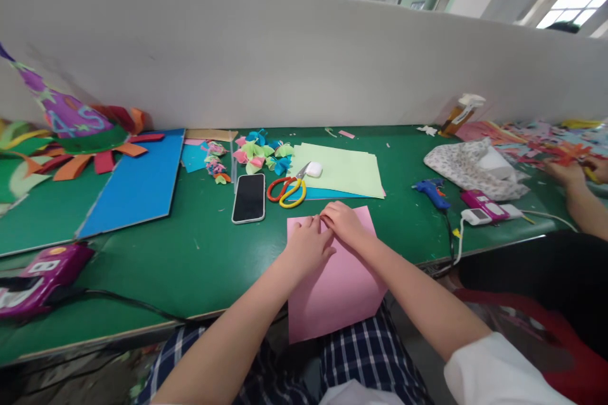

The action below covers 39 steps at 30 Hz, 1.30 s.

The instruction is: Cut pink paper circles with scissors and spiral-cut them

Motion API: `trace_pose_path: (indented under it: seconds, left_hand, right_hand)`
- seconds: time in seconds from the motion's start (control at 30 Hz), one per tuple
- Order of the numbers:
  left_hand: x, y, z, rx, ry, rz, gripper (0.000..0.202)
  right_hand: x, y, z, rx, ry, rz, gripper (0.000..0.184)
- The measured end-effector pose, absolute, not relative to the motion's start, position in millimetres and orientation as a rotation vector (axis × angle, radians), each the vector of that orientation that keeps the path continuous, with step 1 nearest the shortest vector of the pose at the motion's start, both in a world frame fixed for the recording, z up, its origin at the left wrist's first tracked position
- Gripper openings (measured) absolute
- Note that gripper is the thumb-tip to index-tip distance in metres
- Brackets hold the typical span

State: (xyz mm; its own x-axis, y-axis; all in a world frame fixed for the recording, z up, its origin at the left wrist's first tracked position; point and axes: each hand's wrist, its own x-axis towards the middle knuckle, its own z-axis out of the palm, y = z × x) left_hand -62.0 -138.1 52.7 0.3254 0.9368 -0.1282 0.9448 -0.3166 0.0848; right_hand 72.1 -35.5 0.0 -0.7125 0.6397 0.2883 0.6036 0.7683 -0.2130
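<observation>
We see a pink sheet of paper lying flat at the near side of the green table, its lower part running past the table edge above the person's lap. The left hand and the right hand meet at its far edge, fingers bent and drawn close together. They touch the sheet there, but we cannot tell whether the fingertips pinch the edge or only press it down, since the knuckles cover the spot.

We judge the sheet to be very light and fairly thin, stiff enough to lie smooth yet soft enough to take a crease from a fingertip. It should slide easily on the table (the top looks slick to us), so one hand does well to pin it while the other works. An edge or a corner seems the best place to take hold, with thumb and finger on opposite faces; a hard squeeze in the middle would likely leave wrinkles, and a sharp tug could tear it.

Just beyond the hands lie the scissors, their blades resting near a small white case on the pale green paper. We also note a phone to the left.
</observation>
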Motion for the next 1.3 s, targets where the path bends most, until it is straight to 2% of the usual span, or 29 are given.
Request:
trace_pose_path:
  seconds: [0.37,0.67,1.3]
  left_hand:
    - [-59.9,-139.1,52.1,2.423,1.758,-0.117,0.044]
    - [-59.5,-141.1,46.0,2.422,1.76,-0.109,0.059]
    - [-62.0,-136.9,45.7,2.477,1.734,-0.058,0.056]
  right_hand:
    - [72.6,-38.8,0.8,-0.982,-2.626,0.182,0.018]
    - [79.7,-31.8,3.7,-1.148,-2.58,0.205,0.013]
    - [78.9,-32.0,5.0,-1.041,-2.599,0.274,0.017]
